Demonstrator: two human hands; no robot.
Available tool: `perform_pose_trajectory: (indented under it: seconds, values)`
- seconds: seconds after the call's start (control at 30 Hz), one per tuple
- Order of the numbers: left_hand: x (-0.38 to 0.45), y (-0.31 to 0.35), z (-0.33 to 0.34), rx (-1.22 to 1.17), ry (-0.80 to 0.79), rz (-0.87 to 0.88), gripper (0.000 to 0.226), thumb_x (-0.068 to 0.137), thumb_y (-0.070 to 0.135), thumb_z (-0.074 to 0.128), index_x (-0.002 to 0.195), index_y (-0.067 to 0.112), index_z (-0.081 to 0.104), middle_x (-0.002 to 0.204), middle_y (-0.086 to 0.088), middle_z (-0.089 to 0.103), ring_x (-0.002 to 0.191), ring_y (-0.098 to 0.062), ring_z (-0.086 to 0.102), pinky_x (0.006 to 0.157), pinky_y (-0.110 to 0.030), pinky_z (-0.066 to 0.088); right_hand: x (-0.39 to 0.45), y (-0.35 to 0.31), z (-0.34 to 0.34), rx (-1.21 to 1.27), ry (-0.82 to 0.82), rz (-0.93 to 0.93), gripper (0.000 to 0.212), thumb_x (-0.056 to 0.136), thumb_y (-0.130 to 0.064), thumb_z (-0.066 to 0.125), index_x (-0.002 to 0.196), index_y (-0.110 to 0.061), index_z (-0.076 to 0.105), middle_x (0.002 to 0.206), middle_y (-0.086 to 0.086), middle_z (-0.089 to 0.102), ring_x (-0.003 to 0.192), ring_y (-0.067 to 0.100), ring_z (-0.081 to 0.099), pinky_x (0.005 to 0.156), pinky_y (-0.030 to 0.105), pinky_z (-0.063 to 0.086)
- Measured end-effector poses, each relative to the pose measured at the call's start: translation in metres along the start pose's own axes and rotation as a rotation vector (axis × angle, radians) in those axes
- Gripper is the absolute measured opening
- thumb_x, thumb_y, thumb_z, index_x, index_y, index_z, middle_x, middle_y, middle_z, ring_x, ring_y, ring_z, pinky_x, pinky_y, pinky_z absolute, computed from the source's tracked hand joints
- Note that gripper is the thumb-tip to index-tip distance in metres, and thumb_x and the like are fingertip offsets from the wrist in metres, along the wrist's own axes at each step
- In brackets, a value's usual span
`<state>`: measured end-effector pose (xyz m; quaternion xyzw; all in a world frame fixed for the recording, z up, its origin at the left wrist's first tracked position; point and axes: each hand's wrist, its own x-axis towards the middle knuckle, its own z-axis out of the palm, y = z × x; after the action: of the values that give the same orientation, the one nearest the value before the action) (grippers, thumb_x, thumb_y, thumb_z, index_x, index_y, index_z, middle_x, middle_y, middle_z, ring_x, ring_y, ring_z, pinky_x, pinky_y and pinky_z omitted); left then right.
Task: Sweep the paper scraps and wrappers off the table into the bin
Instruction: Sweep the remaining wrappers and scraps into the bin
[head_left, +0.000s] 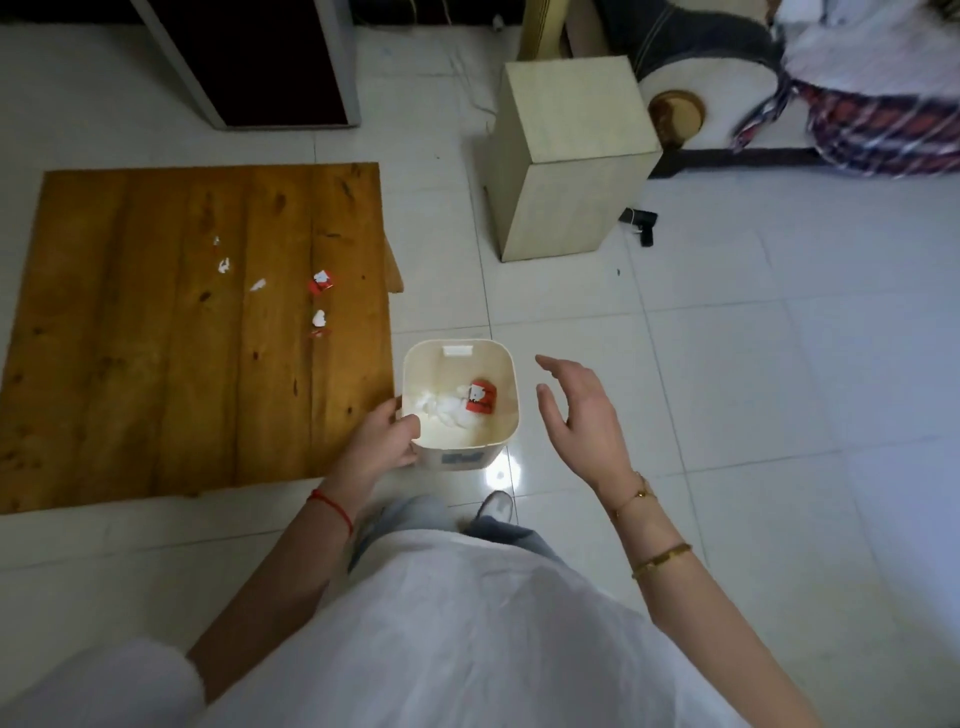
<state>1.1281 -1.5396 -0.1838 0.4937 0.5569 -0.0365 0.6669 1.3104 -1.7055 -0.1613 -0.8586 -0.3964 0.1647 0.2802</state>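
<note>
The bin (460, 400) sits just off the table's (156, 364) right edge, near its front corner, rim below the tabletop as far as I can tell, which makes sense: scraps pushed over that edge would drop straight in. Inside it I see a heap of white paper (441, 408) and a red wrapper (482, 397), so part of the job looks done. My left hand (387, 436) is curled over the bin's near-left corner, thumb & fingers closed on the rim, prob. to keep it snug vs the table edge or to shift it. My right hand (582, 415) hangs beside the bin's right side, apart from it, fingers spread and loosely bent, holding nothing; I'd guess it's free to do the sweeping or to steady the other side. Still on the table, well up from the bin: another red wrapper (322, 283), a white scrap with a red bit (319, 321) below it, and smaller white scraps (224, 266) further left. They lie towards the right half, so a sweep to the right edge is short, but the bin is nearer the front than they are; it may want moving back first. Beyond, a pale box (566, 156) stands on the tiled floor (779, 364).
</note>
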Motion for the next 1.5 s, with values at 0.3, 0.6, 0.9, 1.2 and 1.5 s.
perform_pose_trajectory:
  seconds: [0.3, 0.6, 0.9, 1.2, 1.5]
  values:
    - [0.035, 0.051, 0.042, -0.033, 0.115, -0.011, 0.034, 0.078, 0.015, 0.052, 0.111, 0.024, 0.055, 0.096, 0.003, 0.061, 0.083, -0.021, 0.062, 0.080, -0.046, 0.059, 0.096, 0.042, -0.037, -0.066, -0.107, -0.151, 0.035, 0.101, -0.025, 0.047, 0.135, -0.015, 0.053, 0.131, 0.004, 0.060, 0.122, 0.019, 0.052, 0.099, 0.023, 0.037]
    - [0.096, 0.125, 0.051, -0.131, 0.242, -0.021, 0.045, 0.086, 0.018, 0.050, 0.131, 0.023, 0.051, 0.115, 0.004, 0.054, 0.110, -0.026, 0.057, 0.093, -0.047, 0.054, 0.249, 0.034, -0.041, -0.132, -0.255, -0.330, 0.037, 0.102, -0.025, 0.045, 0.136, -0.014, 0.052, 0.134, 0.005, 0.058, 0.125, 0.020, 0.050, 0.103, 0.033, 0.043]
    - [0.144, 0.189, 0.042, -0.191, 0.424, -0.052, 0.042, 0.091, 0.016, 0.045, 0.132, 0.023, 0.050, 0.116, -0.002, 0.056, 0.105, -0.027, 0.058, 0.088, -0.039, 0.052, 0.402, -0.021, -0.016, -0.198, -0.431, -0.621, 0.040, 0.102, -0.028, 0.042, 0.141, -0.017, 0.045, 0.142, 0.004, 0.051, 0.131, 0.021, 0.044, 0.111, 0.037, 0.039]
    - [0.178, 0.190, 0.061, -0.669, 0.624, -0.277, 0.045, 0.085, 0.009, 0.050, 0.129, 0.017, 0.050, 0.109, -0.011, 0.057, 0.100, -0.033, 0.058, 0.095, -0.054, 0.051, 0.487, -0.064, 0.051, -0.203, -0.727, -1.013, 0.040, 0.102, -0.028, 0.042, 0.139, -0.014, 0.045, 0.138, 0.006, 0.053, 0.127, 0.020, 0.047, 0.110, 0.039, 0.040]
    - [0.238, 0.176, 0.098, -0.974, 0.780, -0.425, 0.053, 0.083, 0.011, 0.047, 0.136, 0.018, 0.050, 0.109, -0.015, 0.062, 0.092, -0.031, 0.061, 0.088, -0.047, 0.056, 0.536, -0.087, 0.141, -0.321, -1.019, -1.331, 0.045, 0.103, -0.025, 0.043, 0.145, -0.009, 0.041, 0.150, 0.010, 0.042, 0.140, 0.025, 0.037, 0.115, 0.039, 0.036]
